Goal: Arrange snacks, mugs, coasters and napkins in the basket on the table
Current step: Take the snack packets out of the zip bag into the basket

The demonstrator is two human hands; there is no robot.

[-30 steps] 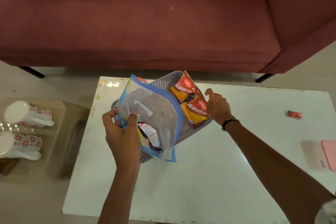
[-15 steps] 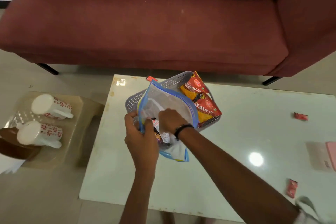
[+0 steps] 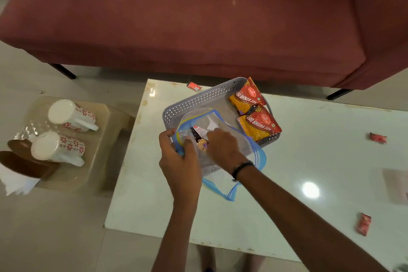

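I see the white table [image 3: 287, 161] with the grey perforated basket [image 3: 198, 99] at its far left part, long axis running from near left to far right. Two red and yellow sev packets [image 3: 259, 125] lie in its right end. Over its near end is a clear zip bag [image 3: 220, 121] with blue edge. My left hand [image 3: 178, 161] pinches the bag rim. My right hand [image 3: 223, 148] reaches inside, fingers curled on a small snack packet [image 3: 198, 133].
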